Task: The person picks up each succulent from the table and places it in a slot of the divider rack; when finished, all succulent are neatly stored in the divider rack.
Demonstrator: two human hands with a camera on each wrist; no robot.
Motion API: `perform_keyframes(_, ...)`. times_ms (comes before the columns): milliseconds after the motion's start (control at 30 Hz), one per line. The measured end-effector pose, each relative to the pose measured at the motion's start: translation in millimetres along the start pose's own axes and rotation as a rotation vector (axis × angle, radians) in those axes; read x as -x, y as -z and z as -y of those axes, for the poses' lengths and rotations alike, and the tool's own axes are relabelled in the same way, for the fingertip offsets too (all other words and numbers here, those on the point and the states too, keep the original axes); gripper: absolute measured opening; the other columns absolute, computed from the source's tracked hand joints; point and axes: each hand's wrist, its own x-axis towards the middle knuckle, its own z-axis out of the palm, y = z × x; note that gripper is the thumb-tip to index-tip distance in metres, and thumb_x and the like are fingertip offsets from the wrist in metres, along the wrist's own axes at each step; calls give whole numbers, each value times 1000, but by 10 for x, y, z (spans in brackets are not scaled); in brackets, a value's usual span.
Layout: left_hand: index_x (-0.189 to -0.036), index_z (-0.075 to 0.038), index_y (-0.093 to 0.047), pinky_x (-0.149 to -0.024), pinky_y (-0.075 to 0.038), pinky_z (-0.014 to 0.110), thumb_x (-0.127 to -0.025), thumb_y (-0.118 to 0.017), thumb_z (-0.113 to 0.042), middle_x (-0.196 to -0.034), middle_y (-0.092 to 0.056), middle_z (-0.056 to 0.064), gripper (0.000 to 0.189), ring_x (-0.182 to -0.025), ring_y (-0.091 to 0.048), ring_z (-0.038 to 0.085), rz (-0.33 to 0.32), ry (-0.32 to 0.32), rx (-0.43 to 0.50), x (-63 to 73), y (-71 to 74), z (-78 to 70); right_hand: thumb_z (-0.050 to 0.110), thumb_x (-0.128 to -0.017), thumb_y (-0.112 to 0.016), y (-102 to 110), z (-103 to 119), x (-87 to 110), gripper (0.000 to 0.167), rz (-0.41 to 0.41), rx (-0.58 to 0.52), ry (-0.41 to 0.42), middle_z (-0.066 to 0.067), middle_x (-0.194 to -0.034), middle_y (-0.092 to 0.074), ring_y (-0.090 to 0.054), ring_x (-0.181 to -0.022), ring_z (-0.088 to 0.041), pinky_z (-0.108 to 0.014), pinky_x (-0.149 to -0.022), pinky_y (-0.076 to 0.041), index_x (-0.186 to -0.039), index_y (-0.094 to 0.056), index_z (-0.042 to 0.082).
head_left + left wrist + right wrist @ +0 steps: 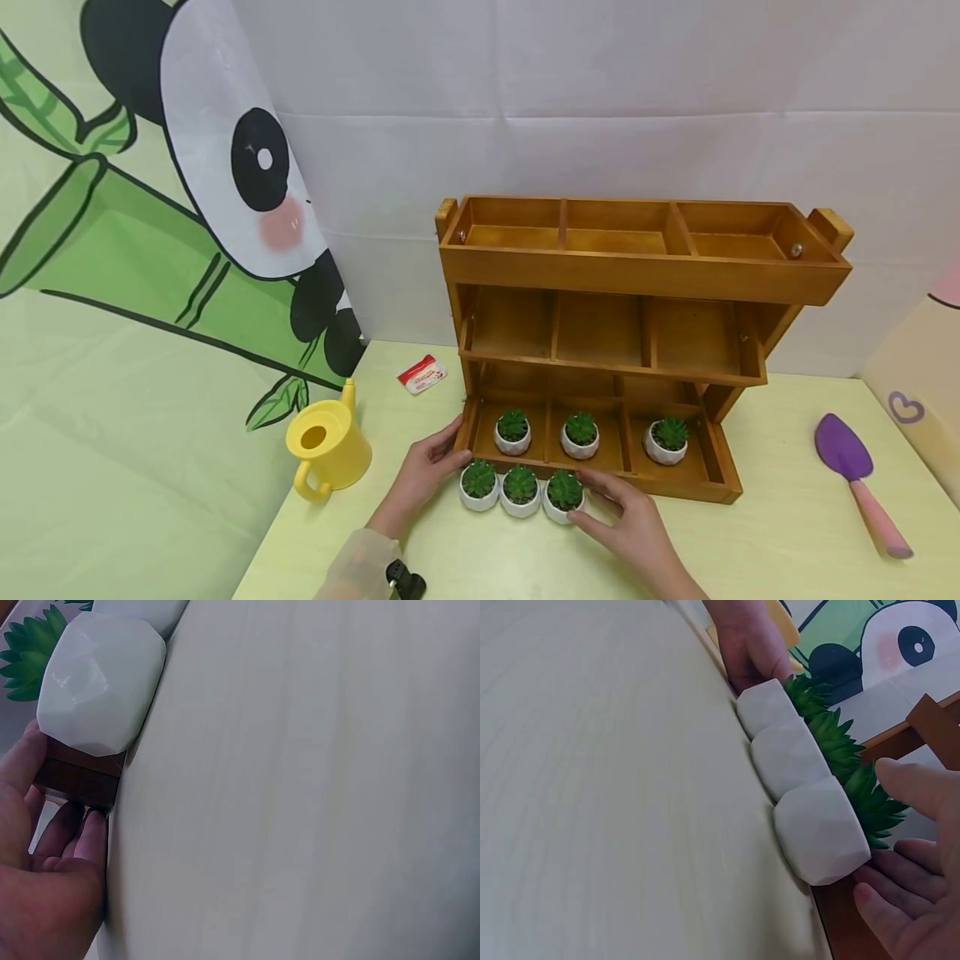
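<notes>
Three small potted succulents stand in a touching row before a brown wooden shelf (600, 475): left pot (478, 492), middle pot (521, 498) and right pot (561, 504). My left hand (422, 477) is at the shelf's front left corner, beside the left pot. In the left wrist view its fingers reach round the wooden corner, and the thumb lies near the white pot (101, 686). My right hand (633, 521) is spread at the right pot, thumb near its rim, fingers along the shelf's front edge. The right wrist view shows these fingers (907, 881) fairly straight.
The bottom tier holds three more succulents, one per compartment: left (513, 433), middle (580, 437) and right (666, 442). A yellow watering can (341, 450) stands left, a red and white packet (422, 374) behind it. A purple trowel (843, 446) with pink handle lies right.
</notes>
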Motion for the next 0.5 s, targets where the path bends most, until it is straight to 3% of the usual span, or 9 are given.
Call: perform_keyframes(500,-156,-19,-52,-110,-47,33,-97,-77,-12,-159,-47,6,64,-142,-49,28,-7,13,-26,10,-3,-26,12,-75,-96,-122,-154,-22,60,-54,-25,-55,-12,-128,-70,-67,-120,-33,-30,-98,-56,-128,-71,0)
